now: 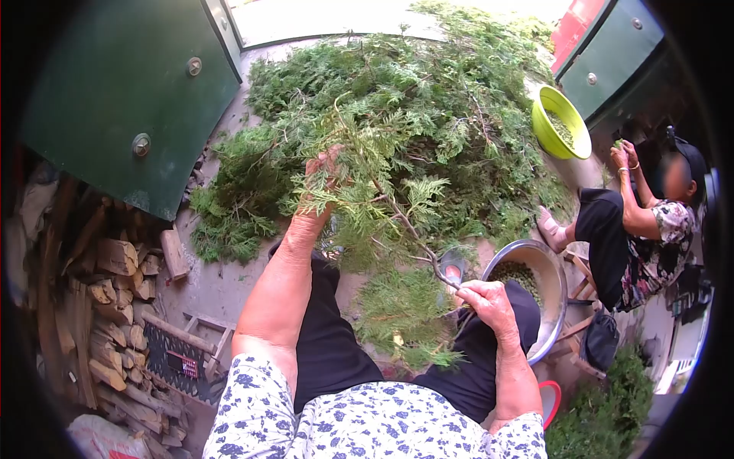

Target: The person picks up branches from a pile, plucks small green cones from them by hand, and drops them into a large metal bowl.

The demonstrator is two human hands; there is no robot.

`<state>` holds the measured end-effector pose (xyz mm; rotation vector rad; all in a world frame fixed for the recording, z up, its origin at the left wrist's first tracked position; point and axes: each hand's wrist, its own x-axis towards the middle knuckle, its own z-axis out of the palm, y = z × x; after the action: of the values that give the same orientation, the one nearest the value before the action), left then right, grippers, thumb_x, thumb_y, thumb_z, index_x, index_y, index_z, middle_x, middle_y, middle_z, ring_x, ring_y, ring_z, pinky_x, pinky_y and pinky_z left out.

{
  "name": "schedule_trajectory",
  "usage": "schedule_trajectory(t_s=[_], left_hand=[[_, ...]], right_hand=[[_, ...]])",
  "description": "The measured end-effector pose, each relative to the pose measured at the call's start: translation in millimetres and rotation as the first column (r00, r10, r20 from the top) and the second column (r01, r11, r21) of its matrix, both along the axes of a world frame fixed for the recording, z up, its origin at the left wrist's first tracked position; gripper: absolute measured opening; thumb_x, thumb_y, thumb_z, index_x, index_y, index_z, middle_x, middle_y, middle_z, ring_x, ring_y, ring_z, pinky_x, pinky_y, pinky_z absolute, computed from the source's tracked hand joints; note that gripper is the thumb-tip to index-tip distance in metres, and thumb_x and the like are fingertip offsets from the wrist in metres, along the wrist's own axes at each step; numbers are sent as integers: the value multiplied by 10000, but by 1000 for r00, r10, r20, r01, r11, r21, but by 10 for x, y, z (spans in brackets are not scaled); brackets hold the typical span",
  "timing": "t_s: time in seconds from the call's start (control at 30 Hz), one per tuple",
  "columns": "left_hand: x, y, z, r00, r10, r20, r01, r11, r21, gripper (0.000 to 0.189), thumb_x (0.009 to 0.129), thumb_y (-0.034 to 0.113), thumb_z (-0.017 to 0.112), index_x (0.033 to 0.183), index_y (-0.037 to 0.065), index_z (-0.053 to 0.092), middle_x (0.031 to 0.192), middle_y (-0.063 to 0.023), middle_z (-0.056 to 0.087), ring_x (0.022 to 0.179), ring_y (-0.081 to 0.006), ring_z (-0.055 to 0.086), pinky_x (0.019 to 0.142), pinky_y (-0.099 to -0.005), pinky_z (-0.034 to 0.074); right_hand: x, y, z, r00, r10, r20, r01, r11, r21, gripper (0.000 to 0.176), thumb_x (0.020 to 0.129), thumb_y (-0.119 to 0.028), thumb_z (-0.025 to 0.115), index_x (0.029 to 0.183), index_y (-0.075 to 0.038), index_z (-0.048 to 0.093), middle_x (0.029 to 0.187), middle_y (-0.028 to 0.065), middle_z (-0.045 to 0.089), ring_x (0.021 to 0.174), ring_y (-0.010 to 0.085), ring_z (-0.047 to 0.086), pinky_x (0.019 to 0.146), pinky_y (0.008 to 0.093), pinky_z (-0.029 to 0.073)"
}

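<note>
A leafy conifer branch (410, 227) with flat green sprays stretches in front of me. My right hand (491, 304) pinches its bare woody end above my right knee. Up at the leafy part, my left hand (325, 172) is curled in among the sprays, and foliage covers some of its fingers. Between my legs lie more green cuttings (401, 310). Beside my right knee stands a wide metal basin (552, 283) with small greenish pieces in it.
A large heap of conifer branches (459, 138) covers the floor ahead. A lime-green basin (547, 141) holds small pieces. At right, a seated person (642, 222) holds something small and green. Stacked firewood (118, 306) and a green door (130, 92) are at left.
</note>
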<state>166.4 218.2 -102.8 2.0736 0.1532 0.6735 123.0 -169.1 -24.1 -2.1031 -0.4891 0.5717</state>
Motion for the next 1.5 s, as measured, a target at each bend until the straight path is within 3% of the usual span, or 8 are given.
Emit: schedule_trajectory(t_s=[0.2, 0.3, 0.37, 0.43, 0.57, 0.6, 0.73, 1.5], left_hand=[[-106, 129, 366, 984, 162, 67, -170, 793, 585, 107, 761, 143, 548, 826, 68, 507, 774, -132, 509, 760, -293, 533, 685, -400, 426], [15, 203, 180, 964, 230, 131, -250, 627, 738, 98, 722, 141, 541, 793, 77, 518, 744, -132, 526, 763, -303, 552, 674, -410, 435], [-34, 79, 602, 853, 419, -313, -165, 784, 599, 68, 754, 148, 521, 748, 81, 532, 713, -128, 550, 725, -307, 579, 640, -396, 456], [-11, 263, 417, 920, 354, 170, -350, 543, 763, 138, 809, 150, 486, 754, 66, 580, 693, -140, 589, 685, -307, 610, 601, -383, 480], [-89, 428, 583, 848, 496, 185, -529, 772, 354, 175, 850, 166, 531, 930, 52, 637, 743, -137, 630, 669, -238, 638, 610, -349, 511], [-110, 357, 621, 876, 471, -103, -481, 868, -121, 134, 838, 140, 573, 898, 35, 633, 725, -109, 622, 654, -176, 629, 567, -310, 516], [-174, 260, 538, 992, 82, -95, -113, 254, -961, 152, 869, 127, 582, 962, 7, 581, 772, -75, 609, 598, -128, 578, 492, -225, 497], [-452, -73, 604, 999, -30, -11, -11, 2, -1000, 144, 865, 95, 558, 970, -4, 568, 833, -87, 587, 714, -177, 600, 584, -259, 524]], right_hand=[[-135, -53, 290, 991, 74, 115, -58, 989, -137, 216, 777, -124, 644, 970, -25, 658, 953, 152, 653, 843, 256, 660, 725, 292, 511], [-178, -51, 425, 962, 91, 259, -78, 995, -62, 170, 790, -143, 635, 891, -9, 661, 652, 119, 600, 532, 175, 577, 523, 279, 433], [-193, -67, 539, 963, 98, 252, -78, 993, -87, 153, 779, -134, 641, 855, -1, 656, 647, 116, 601, 530, 194, 577, 523, 283, 434], [-189, -205, 495, 936, 180, 304, -140, 979, -148, 143, 776, -132, 643, 821, 4, 650, 630, 117, 595, 525, 194, 580, 518, 283, 432], [-201, -338, 631, 977, 81, 199, -34, 973, -228, 144, 777, -140, 644, 827, -6, 660, 665, 118, 625, 570, 218, 621, 542, 298, 463], [-186, -269, 699, 974, 71, 214, -16, 969, -248, 142, 774, -134, 637, 827, -4, 661, 667, 117, 629, 578, 218, 622, 549, 297, 462], [-28, -225, 486, 966, -22, 258, 49, 994, -98, 161, 790, -132, 602, 813, 21, 643, 622, 90, 605, 537, 158, 576, 532, 284, 440], [399, -362, -9, 916, -304, -261, 349, 925, 149, 304, 876, -342, 528, 787, -63, 607, 615, -36, 505, 535, 52, 455, 482, 206, 343]])
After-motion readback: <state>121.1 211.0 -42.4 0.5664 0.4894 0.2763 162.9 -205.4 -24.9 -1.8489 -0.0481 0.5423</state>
